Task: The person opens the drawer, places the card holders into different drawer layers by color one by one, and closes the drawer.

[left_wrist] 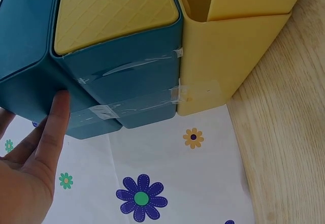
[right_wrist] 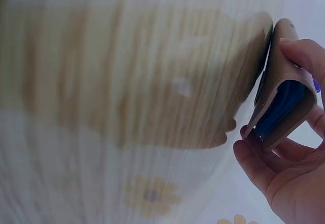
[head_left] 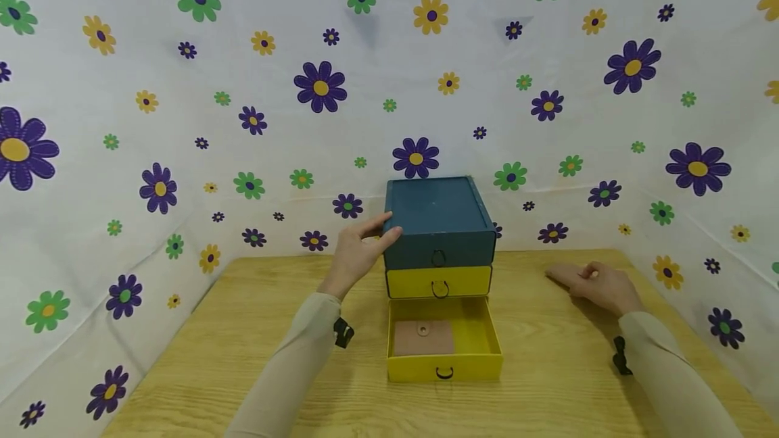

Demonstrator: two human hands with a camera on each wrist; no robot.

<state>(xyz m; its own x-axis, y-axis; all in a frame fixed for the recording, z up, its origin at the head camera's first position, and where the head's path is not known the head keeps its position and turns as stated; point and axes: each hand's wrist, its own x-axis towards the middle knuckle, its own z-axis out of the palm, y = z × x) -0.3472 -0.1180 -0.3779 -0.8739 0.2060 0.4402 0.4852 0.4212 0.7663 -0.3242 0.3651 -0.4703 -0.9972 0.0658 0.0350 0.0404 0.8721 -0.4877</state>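
A small drawer cabinet [head_left: 441, 249] stands on the table, with a blue top drawer, a yellow one below it and a yellow bottom drawer [head_left: 491, 336] pulled out. In that bottom drawer lies a pink snap-button wallet [head_left: 435, 342]. My left hand [head_left: 356, 255] touches the left side of the blue top part with fairly straight fingers [left_wrist: 53, 132]. To the right of the cabinet, my right hand [head_left: 608, 289] pinches another pinkish-brown wallet [right_wrist: 284, 76] close to the tabletop. Its open end faces the right wrist camera and shows a blue inside.
The wooden table [head_left: 274, 370] extends on both sides of the cabinet. A white flower-print cloth [head_left: 243, 73] hangs behind and along both sides. Clear tape [left_wrist: 127, 104] runs across the cabinet's side.
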